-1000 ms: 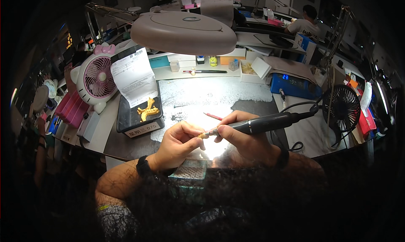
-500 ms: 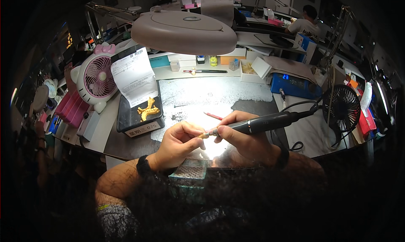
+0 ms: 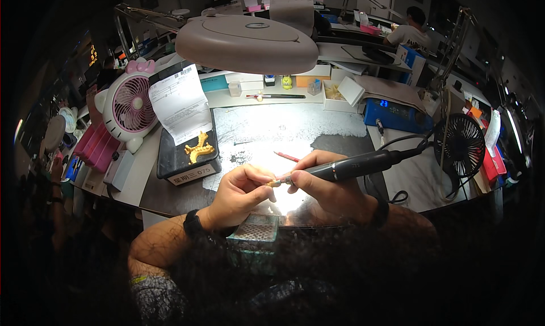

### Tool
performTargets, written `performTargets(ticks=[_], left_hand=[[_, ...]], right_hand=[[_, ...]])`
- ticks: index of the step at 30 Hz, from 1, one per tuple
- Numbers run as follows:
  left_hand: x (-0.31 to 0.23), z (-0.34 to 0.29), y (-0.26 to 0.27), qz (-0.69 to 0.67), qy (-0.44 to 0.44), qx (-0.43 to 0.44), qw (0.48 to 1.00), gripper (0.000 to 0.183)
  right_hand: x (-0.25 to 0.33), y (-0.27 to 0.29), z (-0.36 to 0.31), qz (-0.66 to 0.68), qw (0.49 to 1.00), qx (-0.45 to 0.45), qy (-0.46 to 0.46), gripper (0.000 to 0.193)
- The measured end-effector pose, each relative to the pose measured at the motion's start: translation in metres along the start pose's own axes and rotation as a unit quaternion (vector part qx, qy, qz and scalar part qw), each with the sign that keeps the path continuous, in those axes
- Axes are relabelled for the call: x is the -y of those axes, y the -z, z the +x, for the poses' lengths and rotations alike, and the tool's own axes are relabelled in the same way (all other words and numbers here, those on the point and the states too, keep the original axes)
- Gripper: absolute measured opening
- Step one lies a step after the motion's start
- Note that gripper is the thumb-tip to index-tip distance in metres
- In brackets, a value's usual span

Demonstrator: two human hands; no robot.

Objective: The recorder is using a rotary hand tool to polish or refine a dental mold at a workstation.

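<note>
My left hand [image 3: 243, 189] pinches the piece [image 3: 275, 184]; my right hand [image 3: 331, 188] grips the drill [image 3: 357, 164], aimed down-left at it.

Lamp: a broad, pale lamp head [image 3: 247, 45] hangs above the bench. Left side: a white-and-pink fan [image 3: 136, 103] with a pink bow stands upright; pink drawers [image 3: 97, 146] sit just beside it. Rear edge: a yellow figurine [image 3: 287, 82] stands near an orange box [image 3: 315, 73], with a slim dark pen [image 3: 286, 96] lying in front. Right side: a black fan [image 3: 460, 147] stands upright. Background: a person [image 3: 410, 35] in a pale shirt is at another bench, back turned, near a pink bin [image 3: 370, 29].
</note>
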State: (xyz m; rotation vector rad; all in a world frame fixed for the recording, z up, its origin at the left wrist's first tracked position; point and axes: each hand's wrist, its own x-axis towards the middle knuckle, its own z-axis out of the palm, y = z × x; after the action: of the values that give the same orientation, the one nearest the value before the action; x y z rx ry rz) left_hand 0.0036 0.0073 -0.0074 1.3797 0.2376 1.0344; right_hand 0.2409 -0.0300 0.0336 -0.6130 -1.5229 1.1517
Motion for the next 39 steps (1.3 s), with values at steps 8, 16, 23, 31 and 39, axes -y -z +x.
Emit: performTargets(ticks=[8, 16, 23, 31, 39], left_hand=[[-0.0026, -0.0002, -0.0016, -0.007, 0.005, 0.005, 1.0, 0.016], [-0.004, -0.0003, -0.004, 0.015, 0.009, -0.013, 1.0, 0.022], [-0.0048, -0.0003, -0.0053, 0.01, 0.019, -0.012, 1.0, 0.021], [-0.0045, -0.0004, -0.0034, 0.002, 0.02, -0.011, 1.0, 0.02], [-0.005, -0.0008, -0.004, 0.009, 0.019, -0.015, 1.0, 0.02]], right_hand=[[0.003, -0.0001, -0.0009, 0.022, 1.0, -0.006, -0.009, 0.016], [0.0067, -0.0035, -0.0008, 0.065, 0.996, -0.027, -0.047, 0.015], [0.0072, -0.001, -0.0019, 0.04, 0.998, -0.016, -0.038, 0.016], [0.0062, -0.0003, -0.0002, 0.027, 0.999, -0.009, -0.035, 0.017], [0.0055, -0.001, -0.0005, 0.02, 0.999, -0.012, -0.039, 0.017]])
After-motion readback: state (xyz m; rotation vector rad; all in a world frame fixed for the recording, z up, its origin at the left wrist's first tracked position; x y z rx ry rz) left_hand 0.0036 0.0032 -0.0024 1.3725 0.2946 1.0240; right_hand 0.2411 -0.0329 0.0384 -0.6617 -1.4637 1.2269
